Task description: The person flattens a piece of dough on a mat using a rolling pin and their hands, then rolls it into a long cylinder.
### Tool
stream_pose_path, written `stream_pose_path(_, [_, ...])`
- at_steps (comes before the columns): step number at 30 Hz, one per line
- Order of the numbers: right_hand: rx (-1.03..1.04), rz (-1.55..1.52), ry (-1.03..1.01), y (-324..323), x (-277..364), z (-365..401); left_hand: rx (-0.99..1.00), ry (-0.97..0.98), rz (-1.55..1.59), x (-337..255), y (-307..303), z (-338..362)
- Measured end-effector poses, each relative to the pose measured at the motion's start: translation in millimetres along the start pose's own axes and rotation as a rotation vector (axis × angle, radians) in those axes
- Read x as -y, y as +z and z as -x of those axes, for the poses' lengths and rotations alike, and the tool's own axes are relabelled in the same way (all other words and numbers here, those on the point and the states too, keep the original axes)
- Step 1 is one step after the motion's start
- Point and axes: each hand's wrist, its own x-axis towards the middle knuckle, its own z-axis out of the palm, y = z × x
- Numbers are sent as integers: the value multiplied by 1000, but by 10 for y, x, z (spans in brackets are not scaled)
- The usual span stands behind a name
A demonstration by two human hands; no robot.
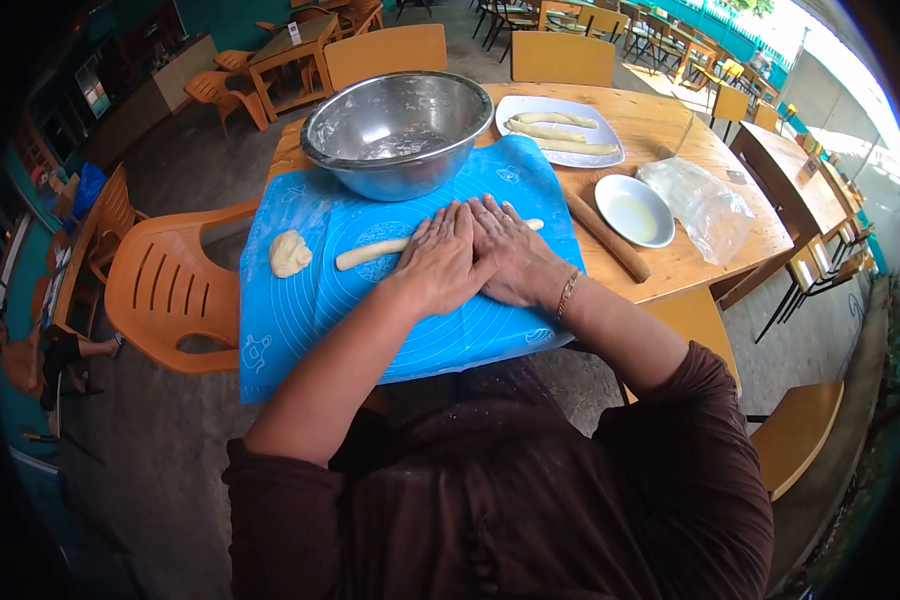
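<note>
My left hand (440, 255) and my right hand (513, 250) lie flat, side by side and touching, on top of a long rope of dough (372, 253). One end of the rope shows to the left of my hands and a short tip shows on the right; its middle is hidden under my palms. Beneath it spreads a blue baking mat (310, 330) with white printed circles. A lump of dough (290, 254) sits at the mat's left side. Behind my hands stands a large steel mixing bowl (398, 135) with floury residue inside.
A white plate (610, 158) at the back right carries several dough ropes. Right of the mat lie a wooden rolling pin (607, 236), a small white bowl (635, 212) with some liquid and a clear plastic bag (710, 210). Chairs surround the wooden table (660, 120); a person sits far left.
</note>
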Motion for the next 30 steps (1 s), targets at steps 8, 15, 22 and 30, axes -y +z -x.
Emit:
stream_pose_path(8, [-175,-27,-181,-125,328,788,-92,252,-212,-282,97,853])
stream_pose_path(15, [-112,-171,-110,-369,313,1028,-151,326,60,-341,-178,1074])
stream_pose_path(22, [-365,-159,-14,-139,21,782,-261,24,-304,294,-310,1006])
stream_pose_path(30, [-242,-280,-49,-280,-107,637,-84,-107,69,235,-639,1027])
